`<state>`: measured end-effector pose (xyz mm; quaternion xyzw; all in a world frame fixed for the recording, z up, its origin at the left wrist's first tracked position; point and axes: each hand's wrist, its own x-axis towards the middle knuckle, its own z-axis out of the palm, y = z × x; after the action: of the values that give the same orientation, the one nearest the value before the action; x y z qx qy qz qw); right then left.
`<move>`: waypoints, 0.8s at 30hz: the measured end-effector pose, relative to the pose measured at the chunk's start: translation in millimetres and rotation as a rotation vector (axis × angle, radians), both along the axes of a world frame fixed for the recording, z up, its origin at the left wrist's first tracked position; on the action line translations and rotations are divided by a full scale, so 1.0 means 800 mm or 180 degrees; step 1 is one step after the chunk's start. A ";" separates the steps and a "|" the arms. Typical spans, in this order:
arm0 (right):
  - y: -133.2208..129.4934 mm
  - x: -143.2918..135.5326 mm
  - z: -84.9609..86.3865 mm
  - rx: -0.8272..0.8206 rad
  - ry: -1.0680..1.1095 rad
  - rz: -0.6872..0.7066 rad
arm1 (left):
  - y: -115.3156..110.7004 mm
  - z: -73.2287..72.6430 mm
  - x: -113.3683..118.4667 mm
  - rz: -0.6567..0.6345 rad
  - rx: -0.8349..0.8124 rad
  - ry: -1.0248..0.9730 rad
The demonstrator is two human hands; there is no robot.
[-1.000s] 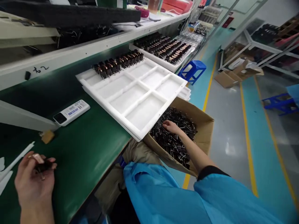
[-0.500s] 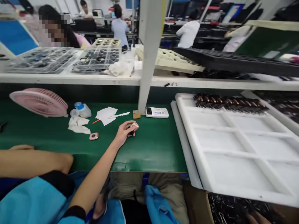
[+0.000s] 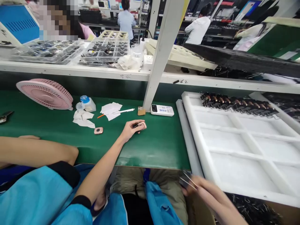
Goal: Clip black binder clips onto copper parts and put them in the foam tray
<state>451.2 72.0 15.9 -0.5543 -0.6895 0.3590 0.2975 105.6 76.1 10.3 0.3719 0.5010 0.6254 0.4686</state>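
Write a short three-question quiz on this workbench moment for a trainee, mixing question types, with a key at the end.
1. What does the right hand hold?
a) a white paper scrap
b) a black binder clip with wire handles
c) an orange stick

2. True or false: the left hand holds a small, rounded pink case, while a similar pink square piece lies on the green bench top.

3. Fill in "near" or "far": the row of black clips runs along the ____ side of the white compartmented tray, as seen by the wearer.

Key: 1 b; 2 true; 3 far.
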 end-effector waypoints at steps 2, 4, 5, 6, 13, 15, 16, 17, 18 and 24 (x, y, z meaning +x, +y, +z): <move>0.010 -0.037 0.001 -0.0357 0.0749 0.0443 | -0.002 -0.002 -0.001 0.0019 0.0017 0.0086; 0.035 -0.084 0.000 -0.0790 0.1746 0.0733 | -0.003 -0.004 -0.002 0.0098 0.0047 0.0134; 0.050 -0.108 -0.002 -0.0968 0.2142 0.0772 | -0.004 -0.005 -0.002 0.0131 0.0057 0.0146; 0.064 -0.129 -0.004 -0.1093 0.2376 0.0757 | -0.004 -0.005 -0.002 0.0143 0.0055 0.0153; 0.092 -0.168 -0.027 -0.1223 0.1981 0.1402 | -0.005 -0.001 -0.005 -0.0224 -0.0123 0.0345; 0.089 -0.159 -0.027 -0.1258 0.1950 0.1585 | -0.007 0.000 -0.010 -0.0429 -0.0200 0.0545; 0.089 -0.155 -0.026 -0.1290 0.1944 0.1654 | -0.007 0.001 -0.013 -0.0535 -0.0237 0.0644; 0.090 -0.152 -0.025 -0.1316 0.1934 0.1725 | -0.008 0.002 -0.015 -0.0645 -0.0263 0.0740; 0.091 -0.151 -0.023 -0.1330 0.1909 0.1801 | -0.008 0.003 -0.017 -0.0751 -0.0278 0.0831; 0.096 -0.152 -0.023 -0.1177 0.1546 0.2130 | -0.007 0.016 -0.015 -0.0967 -0.0097 0.1329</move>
<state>329.8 148.6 -2.8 -0.2444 -0.6653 0.6721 0.2142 93.4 70.9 23.4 0.5569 0.5347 0.4498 0.4490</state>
